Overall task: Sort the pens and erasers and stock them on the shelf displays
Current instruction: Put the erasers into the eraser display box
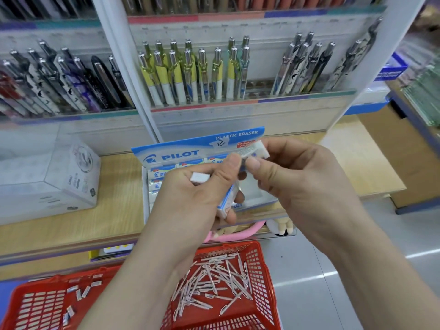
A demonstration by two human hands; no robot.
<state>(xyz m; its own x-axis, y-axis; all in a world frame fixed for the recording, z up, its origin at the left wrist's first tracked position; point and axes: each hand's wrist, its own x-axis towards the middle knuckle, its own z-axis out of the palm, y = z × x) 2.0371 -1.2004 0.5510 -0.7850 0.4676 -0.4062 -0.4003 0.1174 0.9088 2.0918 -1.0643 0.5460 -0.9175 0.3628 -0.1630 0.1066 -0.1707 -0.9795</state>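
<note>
My left hand (197, 194) grips several white erasers (228, 198) in blue-and-white sleeves; one bare white end sticks out above its knuckles. My right hand (295, 172) pinches another sleeved eraser (256, 150) between thumb and fingers, just over the blue Pilot eraser display box (181, 153) on the wooden shelf. The box holds rows of erasers on its left side. Below, a red basket (262, 265) holds a pile of pink pens (214, 279) on the right and a few loose erasers (78, 291) on the left.
Pen displays (190, 72) fill the racks behind the eraser box. A white carton (52, 177) stands on the wooden shelf (119, 186) at the left. A plush toy (281, 226) hangs under the shelf edge. An aisle floor opens to the right.
</note>
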